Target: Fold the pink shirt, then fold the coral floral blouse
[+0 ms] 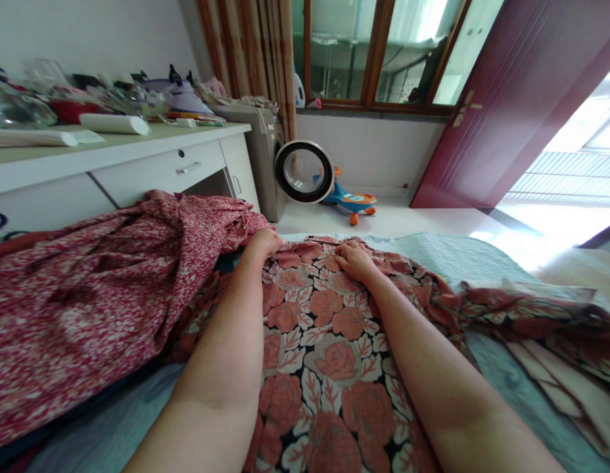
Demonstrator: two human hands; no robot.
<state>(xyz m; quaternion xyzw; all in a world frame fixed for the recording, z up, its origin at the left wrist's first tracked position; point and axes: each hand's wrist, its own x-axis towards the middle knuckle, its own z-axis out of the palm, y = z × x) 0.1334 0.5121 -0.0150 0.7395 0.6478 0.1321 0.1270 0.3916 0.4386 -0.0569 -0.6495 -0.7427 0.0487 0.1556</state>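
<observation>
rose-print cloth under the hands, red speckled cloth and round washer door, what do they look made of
Rose-print cloth: thin, matte woven fabric, perhaps cotton or a blend, by its dull surface and soft wrinkles. Red speckled cloth: soft matte fabric, by its loose folds; fibre unclear. Round washer door: see-through centre, so glass or clear plastic; smooth rim, probably plastic.

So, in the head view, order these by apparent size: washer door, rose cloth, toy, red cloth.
1. Rose cloth and red cloth: too alike to rank, both near the camera
2. Washer door
3. Toy
</observation>
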